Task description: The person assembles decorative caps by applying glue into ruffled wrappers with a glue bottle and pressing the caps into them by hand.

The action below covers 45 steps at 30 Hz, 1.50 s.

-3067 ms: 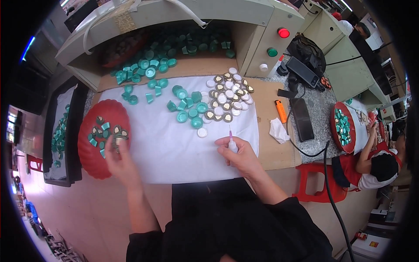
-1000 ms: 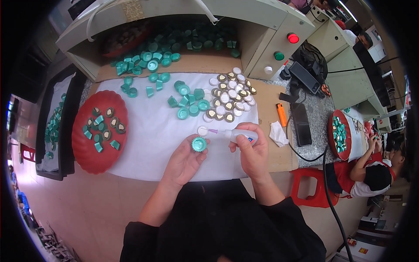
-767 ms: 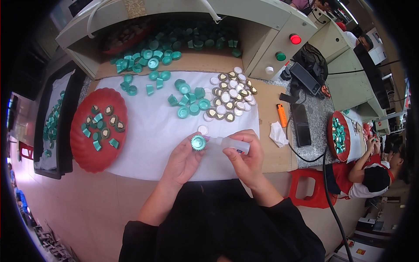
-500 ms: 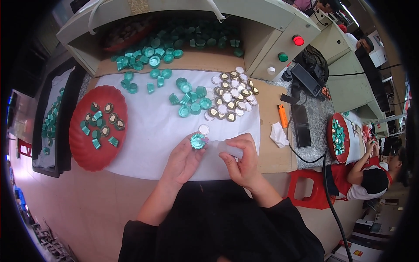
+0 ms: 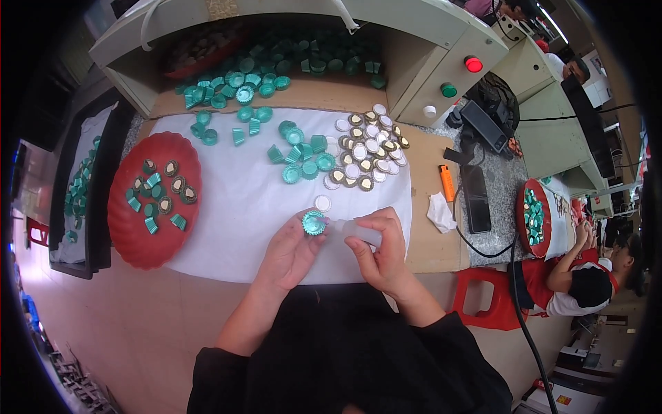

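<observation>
Between the fingertips of my left hand (image 5: 288, 254) is a small green fluted cup (image 5: 314, 223), its open side facing up. My right hand (image 5: 383, 252) is closed around a translucent squeeze bottle (image 5: 364, 233), whose narrow tip meets the cup's right rim. One white disc (image 5: 322, 203) lies just beyond the held cup on the white sheet (image 5: 234, 207). Farther off are a loose cluster of green cups (image 5: 308, 168) and, to its right, a heap of round discs (image 5: 365, 166), some white side up, others dark-rimmed with a pale centre.
A red scalloped tray (image 5: 127, 234) with cups and discs stands at left, beside a black bin (image 5: 103, 234). More cups fill the shelf opening (image 5: 276, 69). On the right lie an orange lighter (image 5: 447, 183), crumpled tissue (image 5: 440, 212) and phone (image 5: 476, 200). A co-worker (image 5: 586, 272) sits far right.
Almost nothing differs. The squeeze bottle in my right hand has tilted slightly, while the cup stays in my left fingers; the whole view has shifted a little.
</observation>
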{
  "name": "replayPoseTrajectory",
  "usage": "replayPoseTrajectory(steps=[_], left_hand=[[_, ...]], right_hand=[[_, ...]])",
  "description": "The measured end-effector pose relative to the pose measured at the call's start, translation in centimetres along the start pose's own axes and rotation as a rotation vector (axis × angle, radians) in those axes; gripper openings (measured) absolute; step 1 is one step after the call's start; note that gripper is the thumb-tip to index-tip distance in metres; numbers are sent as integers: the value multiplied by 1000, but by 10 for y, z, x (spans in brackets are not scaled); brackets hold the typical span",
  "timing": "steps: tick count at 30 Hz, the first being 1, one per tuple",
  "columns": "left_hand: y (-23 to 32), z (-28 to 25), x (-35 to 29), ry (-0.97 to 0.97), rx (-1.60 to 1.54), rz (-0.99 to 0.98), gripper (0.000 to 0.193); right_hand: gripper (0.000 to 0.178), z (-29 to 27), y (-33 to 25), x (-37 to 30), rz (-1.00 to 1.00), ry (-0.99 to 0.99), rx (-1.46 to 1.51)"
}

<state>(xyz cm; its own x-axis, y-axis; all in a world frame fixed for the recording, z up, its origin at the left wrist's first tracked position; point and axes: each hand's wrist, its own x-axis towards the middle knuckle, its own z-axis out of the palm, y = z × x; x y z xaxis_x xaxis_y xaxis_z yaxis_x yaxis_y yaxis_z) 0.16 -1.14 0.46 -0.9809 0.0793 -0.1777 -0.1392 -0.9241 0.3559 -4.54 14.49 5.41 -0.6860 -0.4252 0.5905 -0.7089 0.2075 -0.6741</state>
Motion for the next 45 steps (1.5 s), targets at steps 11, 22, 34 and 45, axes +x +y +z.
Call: replayPoseTrajectory(steps=[11, 22, 34, 45], left_hand=[[-2, -2, 2, -26, 75, 35, 34], [-4, -1, 0, -70, 159, 42, 27], [0, -4, 0, -39, 125, -27, 36], [0, -7, 0, -46, 114, -25, 37]], right_hand=[[30, -10, -2, 9, -68, -51, -68], [25, -34, -31, 30, 289, -381, -64], [21, 5, -6, -15, 473, 133, 441], [21, 7, 0, -11, 495, 131, 399]])
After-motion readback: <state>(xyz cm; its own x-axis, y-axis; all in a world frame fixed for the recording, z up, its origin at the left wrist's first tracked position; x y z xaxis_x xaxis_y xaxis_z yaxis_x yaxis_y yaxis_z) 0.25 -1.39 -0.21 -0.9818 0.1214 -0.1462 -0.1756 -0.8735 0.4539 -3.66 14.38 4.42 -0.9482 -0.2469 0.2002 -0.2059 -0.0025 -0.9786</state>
